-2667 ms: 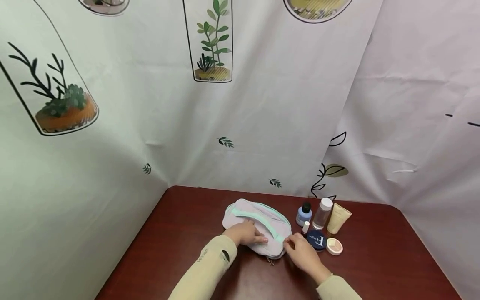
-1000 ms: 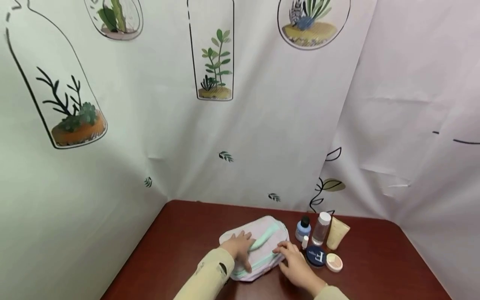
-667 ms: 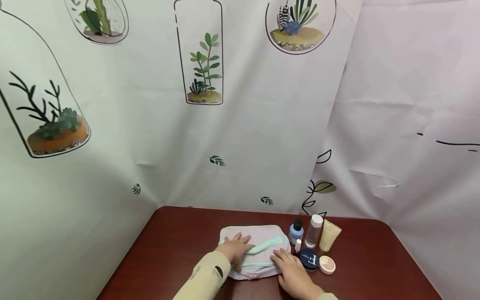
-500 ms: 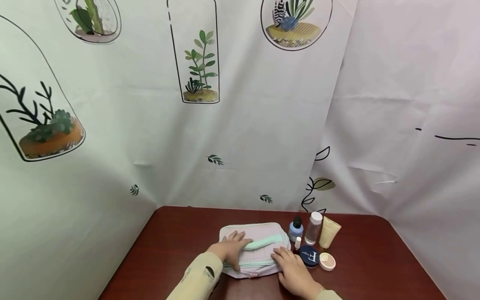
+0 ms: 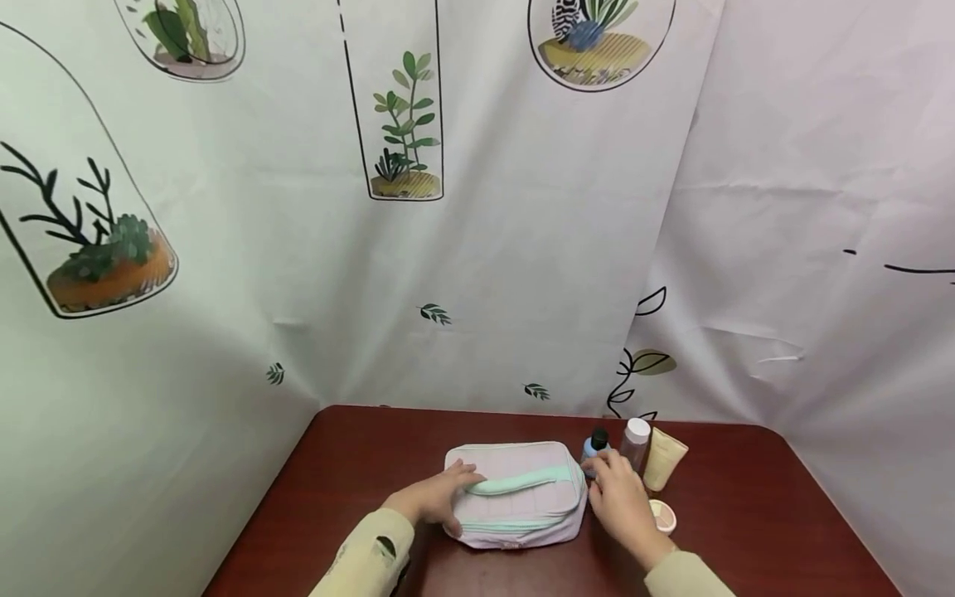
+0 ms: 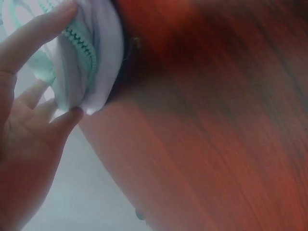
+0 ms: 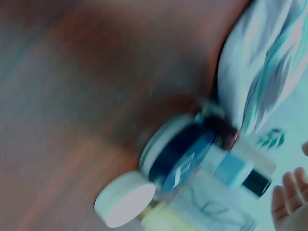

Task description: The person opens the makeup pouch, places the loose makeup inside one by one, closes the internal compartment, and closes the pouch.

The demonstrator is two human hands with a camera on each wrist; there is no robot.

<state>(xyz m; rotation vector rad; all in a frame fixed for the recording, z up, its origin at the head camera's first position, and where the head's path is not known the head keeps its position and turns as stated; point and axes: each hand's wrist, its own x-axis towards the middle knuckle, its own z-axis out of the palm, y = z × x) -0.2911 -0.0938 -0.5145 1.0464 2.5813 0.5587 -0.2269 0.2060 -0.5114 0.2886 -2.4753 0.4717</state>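
A pale pink cosmetic bag (image 5: 515, 506) with mint zip and handle lies on the table. My left hand (image 5: 431, 499) grips its left end, thumb at the front and fingers over the top; in the left wrist view the thumb crosses the mint zip (image 6: 82, 45). My right hand (image 5: 625, 507) hovers loosely by the bag's right end, over the cosmetics, holding nothing. Nearest its fingertips is a blue bottle (image 5: 590, 448) with a black cap. The navy round compact (image 7: 180, 156) and the small dark-red bottle (image 7: 225, 134) show in the right wrist view; the hand hides them from the head.
Behind the right hand stand a clear bottle (image 5: 637, 441) with a white cap and a cream tube (image 5: 664, 458). A small round palette (image 5: 663, 517) lies right of that hand. A patterned cloth wall (image 5: 522, 249) closes off the back of the reddish-brown table (image 5: 373, 448).
The bag has been turned so its zip side faces front. My left hand has slid from its top to its left end; my right hand has left the bag and moved right, over the cosmetics.
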